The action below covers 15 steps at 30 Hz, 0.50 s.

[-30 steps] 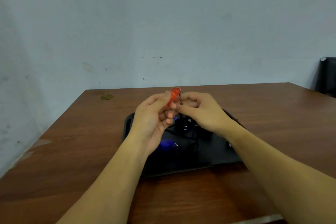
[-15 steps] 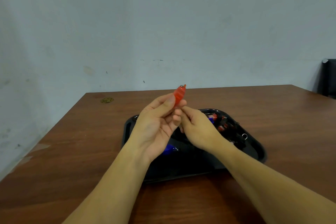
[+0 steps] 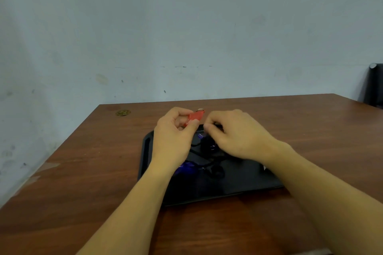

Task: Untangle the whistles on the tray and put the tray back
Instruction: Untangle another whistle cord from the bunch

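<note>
Forearms: both bare, reaching from the near edge of the table (image 3: 83, 172) forward over the black tray (image 3: 146, 149), converging above its far half.
Left hand (image 3: 173, 136): raised above the tray's left side, thumb and curled fingers pinching the red whistle (image 3: 194, 117), whose metal ring end points up and to the right.
Right hand (image 3: 234, 134): back turned to the camera, fingers curled down just right of the whistle; they seem to pinch a thin cord, but what they hold cannot be told.
Tray contents: blue whistle (image 3: 186, 166) near the left wrist, black cords (image 3: 209, 166) looped around it, another blue piece farther in.
Open room: bare wood left and right of the tray and beyond it.
Far edge: brass fitting (image 3: 122, 113) at the left back corner; table meets the pale wall (image 3: 186, 27); dark object (image 3: 374, 85) at far right.
</note>
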Motion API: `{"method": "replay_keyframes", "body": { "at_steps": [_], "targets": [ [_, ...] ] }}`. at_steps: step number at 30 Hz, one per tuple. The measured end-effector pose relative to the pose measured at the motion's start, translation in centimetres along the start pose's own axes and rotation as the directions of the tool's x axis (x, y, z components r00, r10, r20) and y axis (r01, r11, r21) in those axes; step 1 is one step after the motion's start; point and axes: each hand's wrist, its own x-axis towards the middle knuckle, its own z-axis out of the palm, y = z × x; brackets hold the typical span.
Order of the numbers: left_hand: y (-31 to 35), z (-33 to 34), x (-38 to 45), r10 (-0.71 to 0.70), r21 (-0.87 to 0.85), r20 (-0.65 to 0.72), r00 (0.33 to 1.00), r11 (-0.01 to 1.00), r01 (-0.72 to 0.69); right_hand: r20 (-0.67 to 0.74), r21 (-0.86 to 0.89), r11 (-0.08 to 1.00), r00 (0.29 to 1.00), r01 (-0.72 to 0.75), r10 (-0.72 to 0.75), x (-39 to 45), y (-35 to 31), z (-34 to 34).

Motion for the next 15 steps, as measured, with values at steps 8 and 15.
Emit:
{"method": "replay_keyframes", "body": {
  "at_steps": [8,15],
  "targets": [
    [1.0,-0.5,-0.3,0.023,0.108,0.193,0.981,0.993,-0.045,-0.125,0.297,0.955,0.992,0.008,0.031,1.6,1.3,-2.5],
    [1.6,-0.4,-0.5,0.003,-0.232,0.315,0.949,0.970,0.074,0.195,0.792,0.559,0.969,-0.245,0.149,2.5,2.5,-0.6]
  ]
}}
